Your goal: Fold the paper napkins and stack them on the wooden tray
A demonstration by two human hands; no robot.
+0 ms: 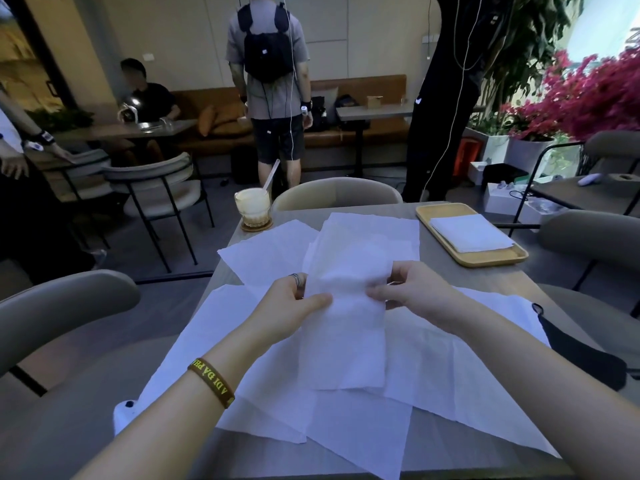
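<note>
Both hands hold one paper napkin [344, 306] up over the bench [512, 282], folded into a long strip that runs toward the person. Left hand [294, 299] pinches its left edge, thumb on top, ring on one finger, dark wristband [211, 382] with yellow letters on the forearm. Right hand [412, 289] pinches the right edge, thumb on top, fingers under the sheet.

Unfolded napkins [277, 251] lie spread and overlapping across the bench under and around the held one.

Wooden tray [436, 211] sits at the far right of the bench, with a stack of folded napkins [471, 232] lying in it, well apart from the hands.

Far left of the bench: glass of pale drink [252, 204] with a straw, on a coaster. Dark cloth item [581, 355] at the right bench edge, near the right forearm.

Chairs around the bench; people stand and sit in the background.
</note>
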